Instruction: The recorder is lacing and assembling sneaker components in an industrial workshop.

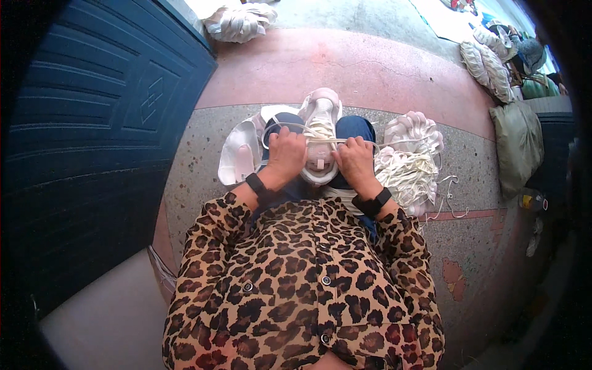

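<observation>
A white and pale pink sneaker [319, 162] rests between my knees, its toe pointing away from me. A cream shoelace [323, 141] runs across its tongue and through the eyelets. My left hand [287, 151] is closed on the lace at the shoe's left side, and a loop of it curves up beyond the fingers. On the right side my right hand [355, 161] pinches the lace too, with a loose end trailing rightward. The lace is stretched nearly level between both hands. Fingertips are partly hidden behind the knuckles.
Beside my right knee lies a heap of cream laces [404, 176] against several pale sneakers [416, 129]. Another white shoe [239, 153] lies left of my knee. A dark blue door [117, 117] stands at left. A tied white bundle [240, 23] and a grey-green sack [518, 145] sit farther off.
</observation>
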The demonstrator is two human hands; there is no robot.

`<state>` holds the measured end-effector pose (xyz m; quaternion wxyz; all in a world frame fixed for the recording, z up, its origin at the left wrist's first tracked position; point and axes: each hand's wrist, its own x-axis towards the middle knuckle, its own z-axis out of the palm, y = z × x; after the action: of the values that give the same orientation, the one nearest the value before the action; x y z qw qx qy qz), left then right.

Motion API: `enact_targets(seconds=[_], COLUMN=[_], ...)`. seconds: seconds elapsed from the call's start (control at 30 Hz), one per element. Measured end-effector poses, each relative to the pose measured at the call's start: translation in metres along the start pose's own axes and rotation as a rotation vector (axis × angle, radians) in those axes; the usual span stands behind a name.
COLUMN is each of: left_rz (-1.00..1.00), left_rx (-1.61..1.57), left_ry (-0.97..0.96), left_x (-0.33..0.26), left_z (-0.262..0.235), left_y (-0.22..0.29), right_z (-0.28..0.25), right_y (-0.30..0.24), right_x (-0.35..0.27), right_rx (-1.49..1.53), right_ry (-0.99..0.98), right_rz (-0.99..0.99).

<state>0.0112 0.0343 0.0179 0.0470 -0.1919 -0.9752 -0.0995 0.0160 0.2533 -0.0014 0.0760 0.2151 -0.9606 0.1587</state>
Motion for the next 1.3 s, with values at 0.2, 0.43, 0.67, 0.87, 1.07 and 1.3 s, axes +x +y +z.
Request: enact_targets(seconds=[0.2, 0.43, 0.67, 0.87, 1.07, 1.3], left_rz=[0.254, 0.455, 0.601, -0.067, -0.391, -0.446], left_rx=[0.238, 0.370, 0.040, -0.758, -1.239, -1.434], left_ry=[0.044, -0.148, 0.002, 0.057, -0.139, -0.143], left_x=[0.004, 0.012, 0.022, 0.048, 0.079, 0.087], left_z=[-0.009, -0.006, -0.004, -0.016, -0.044, -0.039], left_y=[0.012, 0.027, -0.004, 0.021, 0.025, 0.014], right_z=[0.013, 0.010, 0.010, -0.015, -0.039, -0.049], right_y=[0.017, 0.008, 0.005, -0.006, -0.005, -0.003], right_x=[-0.005, 0.006, 0.007, 0.025, 0.060, 0.086], right_rx=[0.222, -0.014, -0.064, 0.430, 0.887, 0.995], right_ry=[0.073, 0.016, 0.017, 0.379, 0.192, 0.113], right_rz=[-0.074, -0.325, -0.288, -0.026, 0.287, 0.350])
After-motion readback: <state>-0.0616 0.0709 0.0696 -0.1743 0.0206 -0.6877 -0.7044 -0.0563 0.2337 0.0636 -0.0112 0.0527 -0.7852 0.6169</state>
